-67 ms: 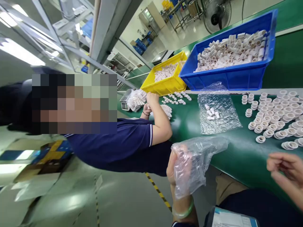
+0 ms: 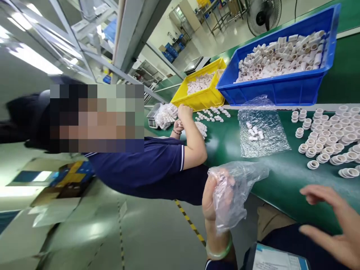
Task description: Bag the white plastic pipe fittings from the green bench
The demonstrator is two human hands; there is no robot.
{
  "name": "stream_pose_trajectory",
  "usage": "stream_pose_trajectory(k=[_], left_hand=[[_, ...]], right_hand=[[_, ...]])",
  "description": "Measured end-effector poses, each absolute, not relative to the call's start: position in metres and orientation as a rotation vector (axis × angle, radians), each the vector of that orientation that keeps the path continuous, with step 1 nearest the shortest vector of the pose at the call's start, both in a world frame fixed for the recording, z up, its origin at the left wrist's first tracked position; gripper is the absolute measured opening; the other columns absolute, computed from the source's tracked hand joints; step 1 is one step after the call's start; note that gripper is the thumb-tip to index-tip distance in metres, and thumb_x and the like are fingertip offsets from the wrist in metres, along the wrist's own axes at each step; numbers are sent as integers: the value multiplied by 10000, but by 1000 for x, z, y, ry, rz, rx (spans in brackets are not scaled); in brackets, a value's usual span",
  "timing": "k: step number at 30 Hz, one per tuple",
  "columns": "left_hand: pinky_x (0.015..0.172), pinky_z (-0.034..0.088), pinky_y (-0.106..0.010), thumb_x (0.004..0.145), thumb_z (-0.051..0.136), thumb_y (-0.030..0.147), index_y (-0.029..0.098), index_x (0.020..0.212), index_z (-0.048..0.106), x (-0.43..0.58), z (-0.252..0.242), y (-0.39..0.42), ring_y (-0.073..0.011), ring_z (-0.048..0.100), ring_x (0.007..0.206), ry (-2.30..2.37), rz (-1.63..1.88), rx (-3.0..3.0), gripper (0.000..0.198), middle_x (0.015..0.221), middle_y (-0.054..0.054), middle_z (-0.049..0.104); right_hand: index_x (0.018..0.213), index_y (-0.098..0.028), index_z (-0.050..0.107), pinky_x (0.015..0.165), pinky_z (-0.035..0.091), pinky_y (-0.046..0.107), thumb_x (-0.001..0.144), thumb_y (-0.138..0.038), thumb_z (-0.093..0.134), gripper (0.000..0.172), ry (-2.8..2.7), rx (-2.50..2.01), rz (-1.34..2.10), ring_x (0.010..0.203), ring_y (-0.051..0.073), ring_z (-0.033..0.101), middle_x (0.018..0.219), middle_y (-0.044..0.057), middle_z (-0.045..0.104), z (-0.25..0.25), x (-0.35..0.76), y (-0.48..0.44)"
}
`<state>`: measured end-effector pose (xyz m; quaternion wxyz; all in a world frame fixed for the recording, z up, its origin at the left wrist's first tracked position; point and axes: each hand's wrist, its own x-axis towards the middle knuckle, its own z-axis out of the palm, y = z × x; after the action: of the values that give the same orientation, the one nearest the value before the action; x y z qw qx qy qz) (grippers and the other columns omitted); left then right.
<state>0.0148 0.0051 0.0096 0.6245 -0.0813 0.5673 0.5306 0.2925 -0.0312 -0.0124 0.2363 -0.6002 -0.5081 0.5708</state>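
My left hand (image 2: 212,198) is closed on a clear plastic bag (image 2: 239,187), which hangs crumpled over the fingers and spreads to the right. A pale green bangle (image 2: 219,255) circles that wrist. At the lower right, my right hand (image 2: 332,221) is open over the table's front edge, thumb and fingers spread apart with nothing between them. Another clear plastic bag (image 2: 263,144) lies flat on the green table (image 2: 225,150), with several white pipe fittings (image 2: 255,132) on or in it. Short white ring-shaped fittings (image 2: 323,140) stand in stacks and rows above my right hand.
Behind the bags stand a blue bin (image 2: 270,93) and a yellow bin (image 2: 201,99), both holding white fittings. On the left, a co-worker in a dark blue shirt (image 2: 157,168) handles small white parts. A filled bag (image 2: 165,115) and small rows of fittings (image 2: 213,113) lie nearby.
My right hand has opened, its thumb and fingers moving apart, and reaches slightly further left. My left hand still holds the bag. The whole view has shifted slightly.
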Motion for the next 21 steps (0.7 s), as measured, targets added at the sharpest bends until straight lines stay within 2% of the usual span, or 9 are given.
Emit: stream_pose_trajectory(k=[2, 4, 6, 8, 9, 11, 14, 17, 21], left_hand=[[445, 395, -178, 683, 812, 440, 185, 859, 672, 32, 15, 6, -57, 448, 493, 1317, 1204, -152, 340, 743, -16, 611], [486, 417, -160, 754, 772, 405, 164, 947, 661, 50, 18, 3, -87, 552, 638, 1341, 1213, -112, 328, 892, -48, 634], [537, 448, -165, 796, 741, 380, 144, 993, 637, 64, 20, -1, -128, 586, 771, 1322, 1204, -68, 324, 968, -75, 616], [575, 465, -188, 809, 718, 450, 142, 1048, 612, 74, 21, -6, -134, 567, 778, 1232, 1156, -10, 404, 1002, -89, 593], [624, 481, -208, 798, 714, 507, 149, 1104, 596, 77, 21, -8, -135, 559, 788, 1175, 1110, 46, 485, 1026, -92, 582], [763, 494, -263, 736, 734, 603, 169, 1252, 533, 80, 21, -13, -166, 559, 874, 1062, 1003, 250, 704, 1097, -103, 562], [955, 446, -364, 628, 824, 567, 187, 1400, 405, 80, 16, -17, -266, 533, 1077, 1060, 852, 718, 958, 1238, -133, 509], [1057, 381, -456, 560, 873, 469, 197, 1419, 359, 81, 11, -17, -320, 460, 1186, 1194, 761, 1167, 1037, 1280, -133, 435], [1028, 412, -453, 460, 890, 518, 158, 1366, 371, 89, 10, -17, -299, 437, 1169, 1263, 700, 1434, 1104, 1247, -137, 408]], right_hand=[[1398, -323, 442, 982, 464, 359, 817, -422, 753, 666, -1975, -1316, 1349, 1178, 256, 523, 1325, 43, 533, -9, 275, -32], [1438, -222, 386, 979, 455, 408, 881, -452, 679, 671, -2195, -1137, 1154, 1210, 278, 496, 1336, 94, 523, -8, 259, -31], [1359, -142, 439, 931, 460, 401, 939, -380, 612, 513, -2179, -1109, 1079, 1136, 263, 527, 1238, 119, 567, -9, 248, -30], [1206, -146, 511, 862, 460, 346, 982, -216, 524, 234, -2060, -1115, 1122, 999, 202, 560, 1094, 91, 598, -9, 243, -30], [1132, -162, 526, 819, 459, 313, 989, -146, 475, 152, -1976, -1115, 1198, 928, 169, 564, 1031, 70, 596, -9, 244, -29], [1049, -188, 531, 729, 458, 258, 1000, -111, 416, 147, -1763, -1127, 1440, 817, 129, 555, 941, 38, 577, -7, 249, -28], [1018, -206, 556, 632, 465, 210, 1013, -243, 445, 117, -1368, -1232, 1815, 733, 121, 555, 861, 16, 564, -5, 262, -27], [907, -191, 586, 587, 461, 212, 959, -360, 538, 183, -950, -1382, 2003, 663, 137, 527, 770, 13, 543, -6, 272, -25], [708, -169, 563, 519, 426, 224, 878, -447, 629, 333, -628, -1431, 2074, 571, 136, 453, 652, 20, 494, -7, 274, -20]])
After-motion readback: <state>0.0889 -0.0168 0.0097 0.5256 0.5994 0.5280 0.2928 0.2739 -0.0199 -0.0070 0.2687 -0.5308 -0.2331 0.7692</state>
